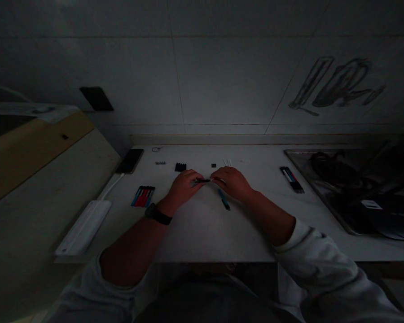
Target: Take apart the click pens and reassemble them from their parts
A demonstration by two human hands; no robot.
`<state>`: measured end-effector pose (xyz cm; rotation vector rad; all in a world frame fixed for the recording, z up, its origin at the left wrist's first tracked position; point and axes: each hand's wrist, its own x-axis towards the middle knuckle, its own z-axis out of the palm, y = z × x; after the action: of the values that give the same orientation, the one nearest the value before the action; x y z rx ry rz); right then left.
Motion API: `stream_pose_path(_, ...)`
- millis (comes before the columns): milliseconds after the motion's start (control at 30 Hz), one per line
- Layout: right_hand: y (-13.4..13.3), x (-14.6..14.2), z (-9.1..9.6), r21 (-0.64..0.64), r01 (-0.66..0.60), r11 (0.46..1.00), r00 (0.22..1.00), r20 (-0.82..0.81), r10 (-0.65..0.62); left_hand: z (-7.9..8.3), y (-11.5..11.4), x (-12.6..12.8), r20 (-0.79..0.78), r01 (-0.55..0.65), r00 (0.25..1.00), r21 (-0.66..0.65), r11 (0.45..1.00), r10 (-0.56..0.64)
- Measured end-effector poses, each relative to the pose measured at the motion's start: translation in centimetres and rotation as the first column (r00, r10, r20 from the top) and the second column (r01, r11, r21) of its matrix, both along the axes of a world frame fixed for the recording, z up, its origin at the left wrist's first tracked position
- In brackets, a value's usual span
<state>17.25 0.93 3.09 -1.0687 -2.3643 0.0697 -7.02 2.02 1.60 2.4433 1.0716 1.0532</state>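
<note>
My left hand (pixel 183 185) and my right hand (pixel 231 181) meet over the middle of a white table (pixel 202 233), fingers curled. Between them they pinch a thin dark pen (pixel 203 181), held level, one hand on each end. A blue pen (pixel 224 199) lies on the table just below my right hand. My left wrist wears a dark watch (pixel 157 214).
A bundle of red and blue pens (pixel 143 196) lies left. Small black parts (pixel 180 167), tiny springs (pixel 160 163) and thin refills (pixel 226 162) sit behind the hands. More pens (pixel 292 179) lie right, beside a metal sink (pixel 353 193). A phone (pixel 130 160) and power strip (pixel 84 226) are far left.
</note>
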Motion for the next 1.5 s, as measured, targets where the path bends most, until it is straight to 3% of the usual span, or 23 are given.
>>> stream_pose_path(333,0.6,1.5,0.1,0.005,0.105,0.994,0.994,-0.039,-0.105,0.4,0.1,-0.4,0.039,-0.139,0.989,-0.027,0.990,0.140)
stream_pose_path(567,0.3,0.5,0.3,-0.026,0.053,0.998,0.998,-0.034,-0.054,0.4,0.0,-0.3,0.040,-0.049,0.998,-0.029,0.998,0.050)
stream_pose_path(767,0.2,0.1,-0.3,-0.076,0.062,0.995,0.997,-0.048,-0.066,0.2,0.0,-0.3,0.043,-0.047,0.998,-0.046,0.998,0.049)
stream_pose_path(867,0.3,0.7,0.2,-0.110,0.109,0.988,0.984,-0.128,-0.123,0.2,0.0,-0.3,0.065,-0.071,0.995,-0.039,0.997,0.074)
stream_pose_path(967,0.7,1.7,1.3,-0.175,0.232,0.957,0.946,-0.187,-0.263,0.3,0.1,-0.5,0.132,-0.152,0.979,-0.026,0.988,0.154)
stream_pose_path(1067,0.8,2.4,1.8,-0.270,0.301,0.915,0.945,-0.047,-0.325,0.4,0.2,-0.7,0.204,-0.193,0.960,-0.025,0.981,0.194)
stream_pose_path(1167,0.3,2.2,1.1,-0.348,0.285,0.893,0.957,0.157,-0.244,0.3,0.3,-0.7,0.220,-0.186,0.957,-0.034,0.982,0.189)
stream_pose_path(1300,-0.7,1.2,-0.3,-0.341,0.315,0.886,0.920,0.338,-0.198,0.4,0.2,-0.6,0.187,-0.169,0.968,-0.021,0.985,0.170)
stream_pose_path(1400,-0.9,0.9,-0.7,-0.331,0.303,0.894,0.918,0.352,-0.181,0.5,0.1,-0.5,0.173,-0.163,0.971,-0.028,0.986,0.165)
stream_pose_path(1500,-0.5,0.9,-0.3,-0.354,0.231,0.906,0.960,0.235,-0.153,0.4,0.2,-0.6,0.181,-0.164,0.969,-0.026,0.986,0.166)
